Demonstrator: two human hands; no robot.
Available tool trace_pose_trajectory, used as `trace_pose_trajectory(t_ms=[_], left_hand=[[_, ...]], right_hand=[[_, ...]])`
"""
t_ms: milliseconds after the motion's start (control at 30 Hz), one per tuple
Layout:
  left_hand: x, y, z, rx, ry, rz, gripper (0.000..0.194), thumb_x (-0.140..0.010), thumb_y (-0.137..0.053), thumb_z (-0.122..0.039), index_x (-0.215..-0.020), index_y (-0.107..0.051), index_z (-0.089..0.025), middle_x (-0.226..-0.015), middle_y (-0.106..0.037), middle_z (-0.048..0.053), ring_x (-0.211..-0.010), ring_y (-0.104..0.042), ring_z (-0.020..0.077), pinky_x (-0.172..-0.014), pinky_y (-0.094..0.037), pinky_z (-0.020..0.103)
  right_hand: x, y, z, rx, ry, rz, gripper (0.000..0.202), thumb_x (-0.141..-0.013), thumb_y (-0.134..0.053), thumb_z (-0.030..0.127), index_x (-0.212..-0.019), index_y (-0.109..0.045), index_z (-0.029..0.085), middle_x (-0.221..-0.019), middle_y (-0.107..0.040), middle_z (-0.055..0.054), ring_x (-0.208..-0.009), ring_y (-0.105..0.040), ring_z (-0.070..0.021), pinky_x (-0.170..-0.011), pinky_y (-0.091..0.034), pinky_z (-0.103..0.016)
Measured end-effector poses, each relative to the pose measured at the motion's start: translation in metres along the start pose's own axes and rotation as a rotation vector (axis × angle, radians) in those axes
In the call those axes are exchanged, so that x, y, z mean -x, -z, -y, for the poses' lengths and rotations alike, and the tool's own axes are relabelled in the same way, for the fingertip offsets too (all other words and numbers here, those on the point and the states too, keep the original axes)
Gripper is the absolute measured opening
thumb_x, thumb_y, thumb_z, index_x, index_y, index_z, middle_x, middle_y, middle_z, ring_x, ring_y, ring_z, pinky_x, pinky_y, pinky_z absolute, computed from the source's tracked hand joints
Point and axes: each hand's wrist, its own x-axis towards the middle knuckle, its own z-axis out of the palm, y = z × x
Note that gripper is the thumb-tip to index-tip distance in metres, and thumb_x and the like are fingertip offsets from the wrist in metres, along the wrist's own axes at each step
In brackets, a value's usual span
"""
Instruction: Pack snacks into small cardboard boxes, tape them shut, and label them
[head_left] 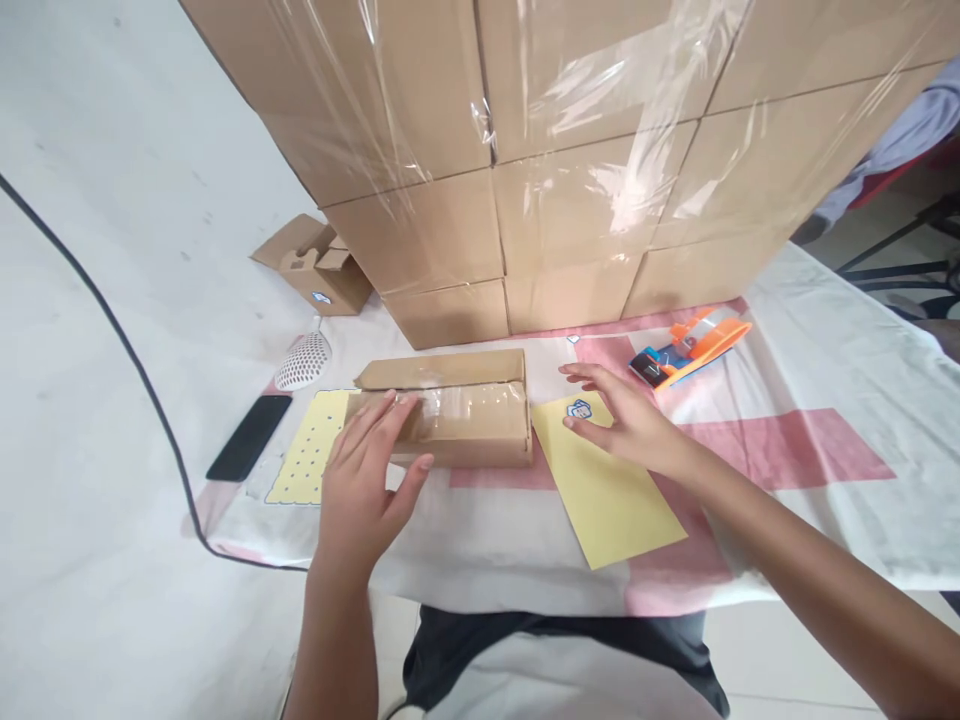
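A long cardboard box [472, 455] lies on the cloth-covered table, its top flap partly raised along the back and clear tape shining on it. My left hand [371, 480] rests at the left end of this box, fingers spread and thumb apart. To the right, my right hand [626, 420] hovers over a yellow sheet [619, 500], its fingers apart and holding nothing. A small sticker [580, 409] shows near the sheet's top. Behind that hand lies an orange and blue tape dispenser [694, 350].
Tall stacked cartons [570, 220] in clear film block the back. A small open box [334, 280], a white perforated object [304, 361], a black phone [249, 438] and a yellow dotted sheet [304, 465] lie left. A black cable [135, 355] hangs at the left edge.
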Motion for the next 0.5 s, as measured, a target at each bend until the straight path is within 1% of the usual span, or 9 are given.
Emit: trace_pose_trajectory(t_ms=[100,233,300,333,367,400,433,467,500], left_hand=[[0.006,0.002,0.007,-0.067,0.019,-0.012,0.054,-0.101,-0.057,-0.032,-0.153,-0.045,-0.026,-0.146,-0.064,0.011,-0.144,-0.053,0.0311,-0.119,-0.039,0.050],[0.002,0.002,0.010,-0.106,-0.022,-0.032,0.054,-0.100,-0.060,-0.034,-0.151,-0.048,-0.024,-0.152,-0.059,0.013,-0.147,-0.050,0.0337,-0.121,-0.035,0.052],[-0.005,0.001,0.010,-0.114,-0.037,-0.024,0.053,-0.100,-0.060,-0.036,-0.150,-0.049,-0.023,-0.154,-0.057,0.012,-0.147,-0.049,0.0335,-0.122,-0.032,0.052],[-0.008,0.000,0.011,-0.117,-0.040,-0.015,0.053,-0.100,-0.059,-0.037,-0.150,-0.049,-0.023,-0.154,-0.058,0.012,-0.147,-0.049,0.0333,-0.124,-0.030,0.052],[-0.012,-0.001,0.011,-0.118,-0.038,0.000,0.052,-0.101,-0.058,-0.038,-0.150,-0.049,-0.023,-0.153,-0.059,0.011,-0.146,-0.050,0.0327,-0.125,-0.027,0.053],[-0.014,-0.001,0.012,-0.114,-0.033,0.020,0.051,-0.102,-0.057,-0.038,-0.150,-0.049,-0.023,-0.151,-0.061,0.010,-0.145,-0.052,0.0319,-0.126,-0.024,0.053],[-0.016,-0.002,0.012,-0.105,-0.025,0.042,0.050,-0.103,-0.055,-0.038,-0.150,-0.049,-0.023,-0.149,-0.063,0.009,-0.143,-0.054,0.0308,-0.127,-0.021,0.053],[-0.018,-0.003,0.012,-0.090,-0.016,0.063,0.048,-0.104,-0.053,-0.038,-0.150,-0.049,-0.023,-0.146,-0.065,0.008,-0.141,-0.057,0.0296,-0.128,-0.019,0.053],[-0.018,-0.005,0.012,-0.072,-0.007,0.078,0.047,-0.105,-0.051,-0.038,-0.149,-0.049,-0.023,-0.143,-0.067,0.007,-0.138,-0.059,0.0285,-0.129,-0.018,0.052]], right_hand=[[-0.012,-0.008,0.006,0.017,0.062,0.070,0.076,-0.090,-0.072,0.043,-0.156,-0.036,0.029,-0.158,-0.049,-0.013,-0.143,-0.052,-0.0339,-0.115,-0.048,-0.057],[-0.021,-0.012,0.014,0.027,0.147,0.163,0.105,-0.087,-0.077,0.040,-0.167,-0.008,0.039,-0.172,-0.028,-0.008,-0.156,-0.037,-0.0344,-0.122,-0.041,-0.057],[-0.024,-0.010,0.018,0.051,0.185,0.186,0.106,-0.088,-0.074,0.034,-0.167,-0.004,0.040,-0.173,-0.026,-0.006,-0.157,-0.035,-0.0342,-0.121,-0.042,-0.056],[-0.024,-0.006,0.019,0.061,0.198,0.170,0.101,-0.089,-0.071,0.031,-0.167,-0.008,0.040,-0.171,-0.031,-0.006,-0.154,-0.038,-0.0335,-0.120,-0.044,-0.056],[-0.021,-0.001,0.017,0.077,0.194,0.127,0.091,-0.090,-0.068,0.029,-0.165,-0.018,0.039,-0.167,-0.039,-0.007,-0.150,-0.045,-0.0324,-0.116,-0.047,-0.054],[-0.017,0.007,0.013,0.107,0.163,0.047,0.077,-0.091,-0.065,0.028,-0.160,-0.033,0.036,-0.159,-0.050,-0.008,-0.141,-0.054,-0.0312,-0.111,-0.050,-0.053],[-0.011,0.017,0.007,0.161,0.106,-0.073,0.060,-0.091,-0.064,0.028,-0.149,-0.049,0.032,-0.147,-0.060,-0.010,-0.128,-0.063,-0.0300,-0.104,-0.054,-0.050],[-0.004,0.029,-0.001,0.243,0.011,-0.205,0.043,-0.090,-0.064,0.030,-0.132,-0.062,0.028,-0.133,-0.067,-0.012,-0.113,-0.068,-0.0289,-0.095,-0.056,-0.048],[0.004,0.042,-0.012,0.356,-0.116,-0.369,0.026,-0.087,-0.067,0.032,-0.112,-0.068,0.025,-0.119,-0.072,-0.014,-0.099,-0.070,-0.0283,-0.086,-0.056,-0.046]])
